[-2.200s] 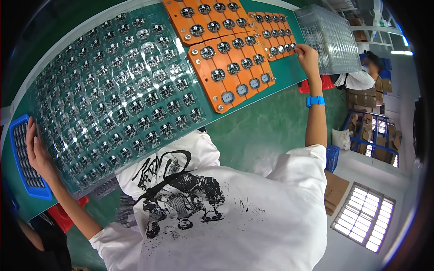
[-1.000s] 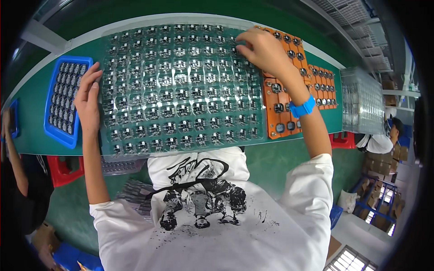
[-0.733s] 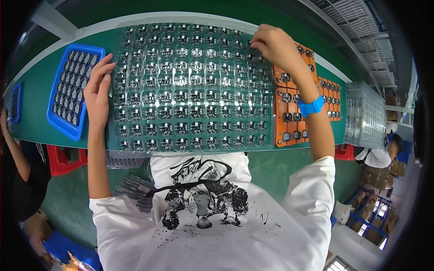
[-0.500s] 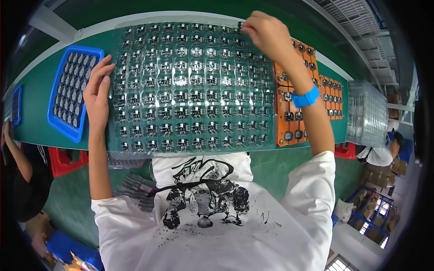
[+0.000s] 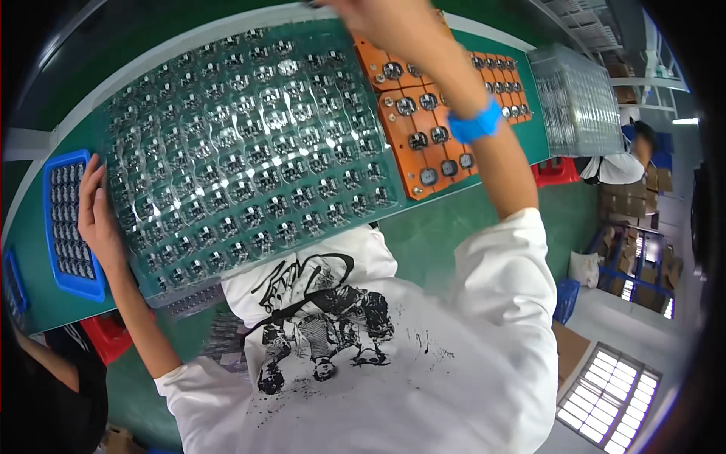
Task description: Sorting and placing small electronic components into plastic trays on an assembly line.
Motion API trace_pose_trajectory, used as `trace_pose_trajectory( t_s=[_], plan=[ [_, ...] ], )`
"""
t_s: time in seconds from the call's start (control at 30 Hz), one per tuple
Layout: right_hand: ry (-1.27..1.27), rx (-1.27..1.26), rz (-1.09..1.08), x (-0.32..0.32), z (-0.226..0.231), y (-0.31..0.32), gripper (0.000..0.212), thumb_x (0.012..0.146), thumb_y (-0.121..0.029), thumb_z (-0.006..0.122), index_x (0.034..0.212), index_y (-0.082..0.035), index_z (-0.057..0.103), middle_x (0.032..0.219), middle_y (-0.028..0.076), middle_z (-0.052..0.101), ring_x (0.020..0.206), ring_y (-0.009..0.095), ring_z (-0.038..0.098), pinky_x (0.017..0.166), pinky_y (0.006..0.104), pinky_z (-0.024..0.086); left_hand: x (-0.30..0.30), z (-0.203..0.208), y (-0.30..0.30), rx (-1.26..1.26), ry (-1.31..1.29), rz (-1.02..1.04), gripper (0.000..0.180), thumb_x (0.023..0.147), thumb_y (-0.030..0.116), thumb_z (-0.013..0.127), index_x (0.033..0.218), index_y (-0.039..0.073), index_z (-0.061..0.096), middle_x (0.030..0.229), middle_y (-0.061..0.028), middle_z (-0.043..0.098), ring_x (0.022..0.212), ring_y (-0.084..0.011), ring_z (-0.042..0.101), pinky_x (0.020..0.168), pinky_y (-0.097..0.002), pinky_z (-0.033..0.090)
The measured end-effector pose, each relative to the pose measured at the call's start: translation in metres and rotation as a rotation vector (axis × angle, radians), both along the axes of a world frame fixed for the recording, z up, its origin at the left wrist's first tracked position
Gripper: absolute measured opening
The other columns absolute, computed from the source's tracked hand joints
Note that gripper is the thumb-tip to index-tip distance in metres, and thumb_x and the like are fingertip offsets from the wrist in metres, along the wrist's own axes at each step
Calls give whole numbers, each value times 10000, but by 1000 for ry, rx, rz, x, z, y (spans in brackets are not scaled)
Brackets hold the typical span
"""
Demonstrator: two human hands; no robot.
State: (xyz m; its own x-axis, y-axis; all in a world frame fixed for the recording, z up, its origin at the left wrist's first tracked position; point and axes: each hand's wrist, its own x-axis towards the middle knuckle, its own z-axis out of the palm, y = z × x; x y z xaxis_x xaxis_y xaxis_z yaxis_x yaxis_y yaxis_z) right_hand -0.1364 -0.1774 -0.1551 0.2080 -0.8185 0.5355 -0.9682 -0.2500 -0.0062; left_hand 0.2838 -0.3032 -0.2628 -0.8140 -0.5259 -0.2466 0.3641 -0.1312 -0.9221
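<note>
A large clear plastic blister tray (image 5: 249, 136) with rows of small circuit boards in its pockets lies on the green bench before me. My left hand (image 5: 100, 219) rests at the tray's left edge, fingers stretched and thumb apart, holding nothing. My right hand (image 5: 386, 26) is over the tray's far edge, its fingers bent together and partly cut off by the top of the picture. A small dark bit shows by the fingertips, too unclear to name. Under my right forearm lie orange panels (image 5: 404, 163) carrying round-cornered boards with dark parts.
A blue tray (image 5: 49, 219) of dark pieces stands left of my left hand. Stacked clear trays (image 5: 578, 102) stand at the bench's right end. Red stools (image 5: 556, 172) show below the bench. Another person's arm (image 5: 49, 363) is at the far left.
The view has turned and tilted, so the bench now slants. My right hand has shifted from the tray's far right corner leftward to the picture's top edge. My left hand stays by the tray.
</note>
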Motion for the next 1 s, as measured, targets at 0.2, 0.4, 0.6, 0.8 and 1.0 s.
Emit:
trace_pose_trajectory(
  t_s=[0.2,0.4,0.6,0.8,1.0],
  plan=[
    [-116,187,-211,-32,23,148,100,791,12,678,885,-11,651,734,67,610,590,172,549,523,256,433,-1,0,4,-218,-180,45,311,955,81,427,1192,-64,567,1388,-160,474,1313,-240,413,1114,-341,303],
    [-97,456,-263,9,1,223,136,730,42,685,846,-3,631,734,96,601,624,246,600,525,328,465,-25,1,20,-1974,-2431,89,314,959,85,419,1182,-86,557,1389,-180,462,1297,-253,434,1120,-357,315],
    [-67,534,-249,15,-20,236,231,657,48,662,879,-4,622,794,107,594,660,269,609,536,360,476,-27,2,22,-1972,-2438,83,317,958,84,416,1178,-101,549,1393,-195,452,1309,-268,423,1123,-368,320],
    [-15,551,-208,17,-17,234,263,633,57,629,891,7,623,802,103,591,652,275,600,541,361,479,-28,0,19,-1974,-2393,102,319,960,78,410,1187,-102,544,1397,-196,446,1311,-267,421,1124,-368,318],
    [-90,581,-247,12,-13,234,236,663,67,668,889,-2,654,803,98,611,690,258,623,558,343,490,-24,-5,17,-1961,-2364,106,321,970,73,399,1198,-109,532,1402,-199,440,1315,-264,416,1129,-371,313]
  ],
)
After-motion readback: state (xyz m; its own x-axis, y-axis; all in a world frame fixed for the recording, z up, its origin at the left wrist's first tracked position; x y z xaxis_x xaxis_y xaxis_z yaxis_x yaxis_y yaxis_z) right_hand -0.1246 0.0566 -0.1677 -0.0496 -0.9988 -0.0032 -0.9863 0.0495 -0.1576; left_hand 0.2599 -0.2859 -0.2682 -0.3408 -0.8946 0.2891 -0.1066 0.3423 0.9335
